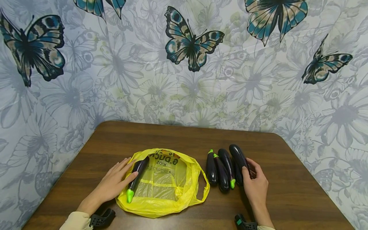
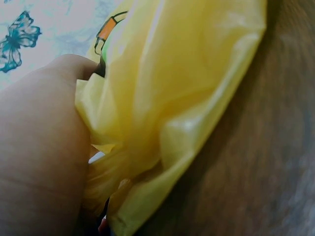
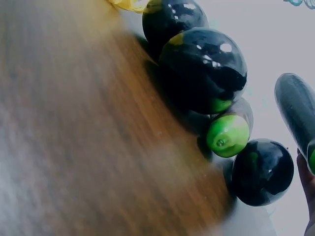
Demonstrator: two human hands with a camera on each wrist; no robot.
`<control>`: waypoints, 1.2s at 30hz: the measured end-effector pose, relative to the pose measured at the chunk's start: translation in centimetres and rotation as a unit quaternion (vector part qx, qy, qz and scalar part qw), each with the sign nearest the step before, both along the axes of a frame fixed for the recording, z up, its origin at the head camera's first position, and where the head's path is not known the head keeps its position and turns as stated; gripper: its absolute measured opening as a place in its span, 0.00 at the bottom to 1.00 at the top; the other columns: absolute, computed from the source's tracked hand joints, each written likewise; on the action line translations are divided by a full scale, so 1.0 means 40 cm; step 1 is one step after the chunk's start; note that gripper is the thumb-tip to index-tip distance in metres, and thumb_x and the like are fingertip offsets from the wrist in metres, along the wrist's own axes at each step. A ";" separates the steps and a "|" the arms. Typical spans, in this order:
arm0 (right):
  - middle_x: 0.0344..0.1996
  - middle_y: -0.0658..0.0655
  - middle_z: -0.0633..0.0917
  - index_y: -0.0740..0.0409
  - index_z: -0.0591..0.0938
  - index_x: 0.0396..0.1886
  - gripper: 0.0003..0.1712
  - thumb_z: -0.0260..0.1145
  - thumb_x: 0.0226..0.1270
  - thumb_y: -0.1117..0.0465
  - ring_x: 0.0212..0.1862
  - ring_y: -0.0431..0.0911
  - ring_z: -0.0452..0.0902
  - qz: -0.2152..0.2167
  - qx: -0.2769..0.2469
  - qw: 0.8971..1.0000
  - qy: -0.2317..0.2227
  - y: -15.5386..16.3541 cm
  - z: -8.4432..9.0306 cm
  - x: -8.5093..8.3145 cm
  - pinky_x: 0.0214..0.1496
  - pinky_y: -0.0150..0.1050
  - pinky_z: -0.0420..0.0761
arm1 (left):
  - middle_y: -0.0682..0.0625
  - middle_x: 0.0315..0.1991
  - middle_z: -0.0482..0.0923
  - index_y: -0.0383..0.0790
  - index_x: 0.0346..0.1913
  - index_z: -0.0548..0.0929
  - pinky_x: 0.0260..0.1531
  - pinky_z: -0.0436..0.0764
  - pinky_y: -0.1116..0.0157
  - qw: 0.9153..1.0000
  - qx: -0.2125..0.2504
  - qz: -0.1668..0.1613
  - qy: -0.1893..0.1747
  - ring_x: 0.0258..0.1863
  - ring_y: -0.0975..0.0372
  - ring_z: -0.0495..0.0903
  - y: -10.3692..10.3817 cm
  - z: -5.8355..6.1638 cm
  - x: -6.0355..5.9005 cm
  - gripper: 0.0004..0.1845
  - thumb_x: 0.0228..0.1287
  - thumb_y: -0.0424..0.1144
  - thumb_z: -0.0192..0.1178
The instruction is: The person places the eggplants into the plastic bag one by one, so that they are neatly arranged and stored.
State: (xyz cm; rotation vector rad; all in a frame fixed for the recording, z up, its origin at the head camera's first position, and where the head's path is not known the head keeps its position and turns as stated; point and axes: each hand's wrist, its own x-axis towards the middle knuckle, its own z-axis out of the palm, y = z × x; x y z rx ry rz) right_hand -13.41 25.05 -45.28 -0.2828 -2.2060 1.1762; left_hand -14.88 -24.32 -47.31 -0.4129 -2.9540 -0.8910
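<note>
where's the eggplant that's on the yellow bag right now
In the head view, the eggplant lies on the left part of the yellow bag, green stem toward the person, with the left hand touching it, apart from the group of eggplants to the right.

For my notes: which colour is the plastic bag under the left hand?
Yellow, with some orange print; the plastic bag shows best in the head view.

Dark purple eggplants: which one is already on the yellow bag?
The lone dark purple eggplant under the left hand, lying on the yellow plastic bag. The others lie clustered on the bare table by the right hand.
</note>
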 end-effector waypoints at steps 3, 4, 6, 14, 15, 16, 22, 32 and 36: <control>0.55 0.59 0.87 0.53 0.84 0.63 0.19 0.65 0.75 0.61 0.41 0.19 0.75 0.000 0.001 1.000 0.000 -0.003 0.002 0.001 0.41 0.12 0.73 | 0.37 0.81 0.55 0.44 0.80 0.65 0.73 0.50 0.30 1.000 0.000 0.000 -0.002 0.80 0.37 0.51 0.000 0.001 0.000 0.38 0.79 0.64 0.47; 0.54 0.59 0.87 0.53 0.84 0.63 0.19 0.65 0.75 0.61 0.41 0.19 0.75 -0.001 0.002 1.000 0.000 -0.004 0.003 0.001 0.41 0.12 0.73 | 0.37 0.81 0.55 0.44 0.80 0.65 0.73 0.50 0.30 1.000 0.000 0.000 -0.003 0.80 0.37 0.51 0.000 0.002 0.000 0.38 0.79 0.64 0.47; 0.54 0.60 0.87 0.53 0.84 0.63 0.19 0.65 0.75 0.61 0.40 0.19 0.75 -0.001 0.004 1.000 0.001 -0.007 0.005 0.001 0.41 0.12 0.73 | 0.37 0.81 0.55 0.44 0.80 0.64 0.73 0.50 0.30 1.000 0.001 0.000 -0.003 0.80 0.37 0.51 -0.001 0.003 0.000 0.38 0.79 0.64 0.47; 0.52 0.59 0.88 0.53 0.84 0.62 0.19 0.65 0.74 0.62 0.40 0.19 0.76 0.003 0.007 1.000 0.005 -0.014 0.006 -0.001 0.41 0.13 0.74 | 0.37 0.81 0.54 0.45 0.80 0.64 0.73 0.49 0.30 1.000 0.001 0.000 -0.005 0.80 0.38 0.50 -0.002 0.002 -0.001 0.38 0.79 0.64 0.47; 0.52 0.59 0.88 0.53 0.84 0.62 0.19 0.65 0.74 0.62 0.40 0.19 0.76 0.004 0.007 1.000 0.004 -0.014 0.006 0.000 0.41 0.13 0.74 | 0.37 0.81 0.54 0.44 0.80 0.64 0.73 0.49 0.30 1.000 0.002 0.000 -0.006 0.80 0.38 0.50 -0.002 0.002 0.000 0.38 0.79 0.64 0.47; 0.52 0.59 0.88 0.53 0.84 0.62 0.19 0.65 0.74 0.62 0.40 0.20 0.76 0.004 0.008 1.000 0.004 -0.015 0.006 0.000 0.41 0.13 0.74 | 0.37 0.81 0.54 0.44 0.80 0.64 0.73 0.49 0.30 1.000 0.002 -0.001 -0.006 0.80 0.38 0.50 -0.001 0.003 0.000 0.38 0.79 0.64 0.47; 0.52 0.59 0.88 0.52 0.84 0.61 0.19 0.66 0.73 0.62 0.40 0.21 0.76 0.009 0.008 1.000 0.002 -0.019 0.005 0.001 0.41 0.14 0.74 | 0.37 0.81 0.54 0.44 0.80 0.64 0.73 0.49 0.30 1.000 0.003 -0.002 -0.007 0.80 0.38 0.50 0.001 0.004 0.001 0.38 0.79 0.64 0.47; 0.52 0.58 0.88 0.52 0.84 0.62 0.19 0.66 0.74 0.63 0.41 0.21 0.77 0.024 0.005 1.000 0.007 -0.031 0.010 0.002 0.41 0.14 0.75 | 0.37 0.81 0.54 0.45 0.80 0.64 0.73 0.49 0.31 1.000 0.003 -0.003 -0.007 0.80 0.38 0.50 0.001 0.003 0.000 0.37 0.79 0.63 0.47; 0.52 0.58 0.88 0.53 0.84 0.61 0.18 0.66 0.74 0.63 0.41 0.22 0.78 0.028 0.006 1.000 0.010 -0.034 0.011 0.001 0.41 0.15 0.76 | 0.37 0.81 0.54 0.44 0.80 0.64 0.73 0.49 0.30 1.000 0.003 -0.002 -0.007 0.80 0.38 0.50 0.001 0.005 0.001 0.37 0.79 0.63 0.47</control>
